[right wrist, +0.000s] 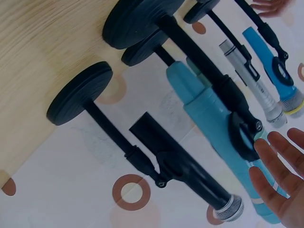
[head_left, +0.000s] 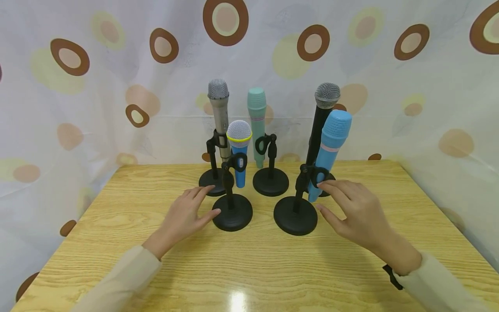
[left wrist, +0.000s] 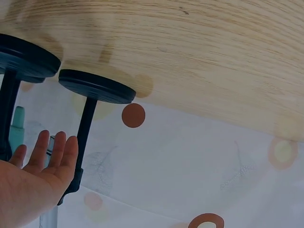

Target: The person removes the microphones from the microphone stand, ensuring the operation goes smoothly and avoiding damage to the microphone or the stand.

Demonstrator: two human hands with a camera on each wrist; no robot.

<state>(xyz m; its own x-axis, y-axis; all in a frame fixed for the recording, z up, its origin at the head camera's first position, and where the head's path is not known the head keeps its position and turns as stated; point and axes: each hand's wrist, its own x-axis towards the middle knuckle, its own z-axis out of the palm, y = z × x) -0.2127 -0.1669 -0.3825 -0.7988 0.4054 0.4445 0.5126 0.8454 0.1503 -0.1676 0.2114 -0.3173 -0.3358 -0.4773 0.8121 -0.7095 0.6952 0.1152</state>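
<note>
Right hand: fingers loosely spread, nothing gripped; contact cannot be told. Left hand: likewise parted, unladen, beside the front-left stand. Light-blue microphone: in the front-right stand on the counter, just ahead and left of the right hand, the nearer; long axis steep, head tilted rightward, tail by the fingertips. Blue microphone: near-upright, right of the left hand.

From my end of the feed I can read no text, label, brand or number, neither on the sky-blue plastic microphone, the silver-headed blue microphone with a yellow ring, nor the white brown-ringed cloth.
</note>
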